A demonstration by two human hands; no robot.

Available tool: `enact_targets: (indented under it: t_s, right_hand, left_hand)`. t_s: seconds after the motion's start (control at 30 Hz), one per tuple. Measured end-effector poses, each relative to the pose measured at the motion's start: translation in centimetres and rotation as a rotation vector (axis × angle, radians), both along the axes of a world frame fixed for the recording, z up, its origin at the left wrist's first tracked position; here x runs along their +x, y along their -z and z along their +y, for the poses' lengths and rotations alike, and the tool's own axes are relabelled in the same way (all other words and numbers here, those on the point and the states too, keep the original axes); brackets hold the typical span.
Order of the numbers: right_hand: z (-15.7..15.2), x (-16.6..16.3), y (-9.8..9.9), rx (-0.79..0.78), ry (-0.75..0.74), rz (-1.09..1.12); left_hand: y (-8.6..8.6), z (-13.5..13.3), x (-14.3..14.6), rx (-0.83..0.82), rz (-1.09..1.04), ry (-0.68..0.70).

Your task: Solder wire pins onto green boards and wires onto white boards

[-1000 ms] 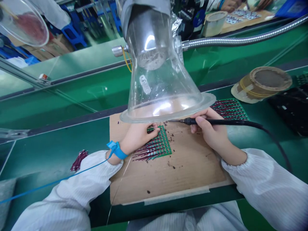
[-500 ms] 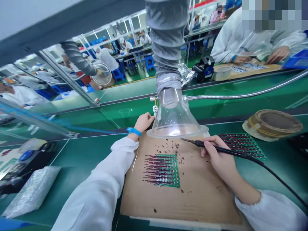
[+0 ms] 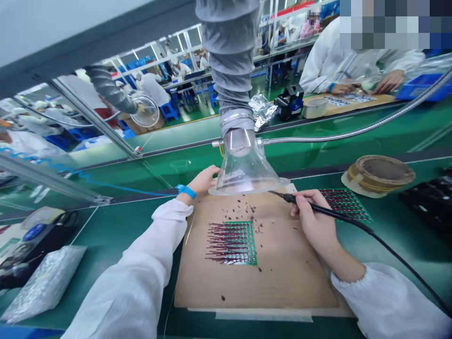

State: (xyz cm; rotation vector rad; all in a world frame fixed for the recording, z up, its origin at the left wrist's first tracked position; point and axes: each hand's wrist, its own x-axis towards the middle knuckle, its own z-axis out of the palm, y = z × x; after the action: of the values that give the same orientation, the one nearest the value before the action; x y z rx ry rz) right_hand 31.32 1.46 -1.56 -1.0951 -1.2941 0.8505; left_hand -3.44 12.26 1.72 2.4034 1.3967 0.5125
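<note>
My right hand [image 3: 316,216] is closed round the black soldering iron [image 3: 310,205]. Its thin tip points left, just under the rim of the clear fume funnel [image 3: 247,172]. At the far edge of the brown cardboard sheet [image 3: 282,282] is my left hand [image 3: 205,180], a blue wrist strap [image 3: 186,190] on its wrist. Its fingers are bent and partly behind the funnel; what they hold is hidden. On the cardboard, between my arms, lies a green circuit board [image 3: 253,245] with rows of dark red wires [image 3: 219,245] sticking out leftward. Small dark bits are scattered near it.
A second wired board [image 3: 348,205] lies right of the cardboard, by a round tan container [image 3: 379,174]. A bubble-wrap packet [image 3: 45,282] is at left. The grey hose [image 3: 229,61] hangs down in front. Across the divider, a co-worker's hands [image 3: 388,82] work at another bench.
The view has shifted slightly, so most things sit further left. My left hand has drawn in behind the funnel, and the small white piece above it no longer shows. The iron stays under the funnel.
</note>
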Motion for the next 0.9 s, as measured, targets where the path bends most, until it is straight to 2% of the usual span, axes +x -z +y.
enact_targets:
  t_s: [0.1,0.2,0.33,0.43,0.57,0.7,0.8,0.9]
  right_hand:
    - [0.4,-0.2,0.3,0.004,0.032,0.043]
    - [0.7,-0.4,0.9,-0.047,-0.042,0.041]
    - [0.4,-0.6,1.8,-0.103,-0.213,-0.093]
    - [0.0,-0.5,1.9,-0.078,-0.287,-0.194]
    - [0.2,-1.1,0.4,-0.051,-0.242,-0.143]
    - [1.5,-2.2,-1.1,-0.024,-0.192,-0.09]
    - [2.3,-2.8,-0.8,-0.015,-0.15,-0.06]
    - [2.4,-2.9,0.4,-0.047,-0.124,-0.023]
  left_hand:
    - [1.1,-2.5,0.6,-0.068,0.021,0.135]
    - [1.9,-4.0,1.9,-0.029,0.01,0.203]
    - [2.5,-5.0,2.5,0.034,-0.13,0.096]
    - [2.9,-5.9,1.8,-0.049,-0.294,0.012]
    - [3.2,-6.7,1.4,-0.096,-0.41,-0.07]
    - [2.8,-6.3,2.1,-0.169,-0.502,-0.023]
    - [2.5,-6.0,2.3,-0.266,-0.505,0.013]
    - [2.6,-6.0,2.1,-0.259,-0.512,-0.023]
